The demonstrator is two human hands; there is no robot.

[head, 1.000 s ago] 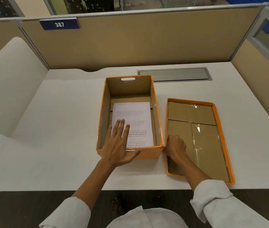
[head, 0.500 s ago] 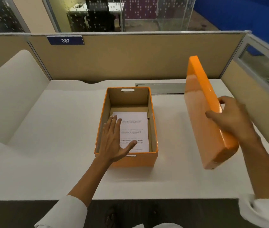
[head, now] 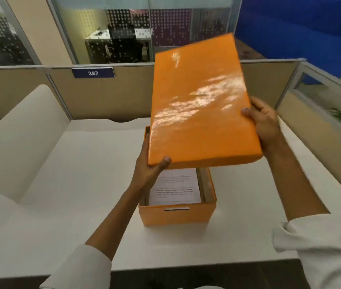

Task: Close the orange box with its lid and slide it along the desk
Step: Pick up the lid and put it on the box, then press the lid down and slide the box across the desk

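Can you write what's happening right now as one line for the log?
stage: closing | lid: held tilted above orange box, not seated | left hand: near corner | right hand: right edge | paper: inside

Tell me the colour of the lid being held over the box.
Glossy orange lid, best seen in the head view.

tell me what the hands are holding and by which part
Both hold the orange lid above the open box: left hand at its near left corner, right hand on its right edge.
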